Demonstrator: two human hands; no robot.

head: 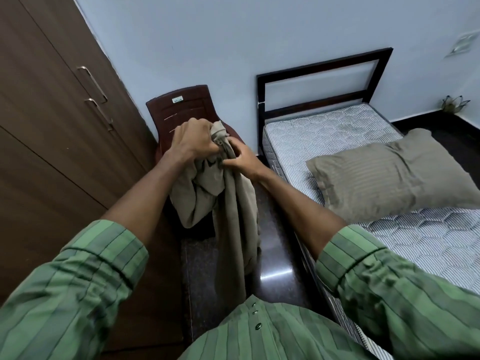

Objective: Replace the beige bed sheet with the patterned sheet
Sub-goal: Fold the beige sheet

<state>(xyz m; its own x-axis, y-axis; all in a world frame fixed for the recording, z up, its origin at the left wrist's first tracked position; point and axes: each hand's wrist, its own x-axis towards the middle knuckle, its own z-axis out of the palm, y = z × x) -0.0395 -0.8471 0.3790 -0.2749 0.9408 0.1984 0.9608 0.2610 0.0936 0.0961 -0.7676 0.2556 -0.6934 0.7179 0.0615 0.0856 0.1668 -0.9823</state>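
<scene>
The beige bed sheet hangs bunched in front of me, its long folds dropping toward the dark floor. My left hand grips the top of the bundle. My right hand pinches a fold just beside it. The bundle is held above a dark brown plastic chair by the wall. The bed's striped quilted mattress lies bare on the right. No patterned sheet is in view.
A beige striped pillow lies across the mattress. The bed's dark headboard frame stands against the pale blue wall. A brown wardrobe with metal handles fills the left side. A narrow strip of glossy dark floor runs between wardrobe and bed.
</scene>
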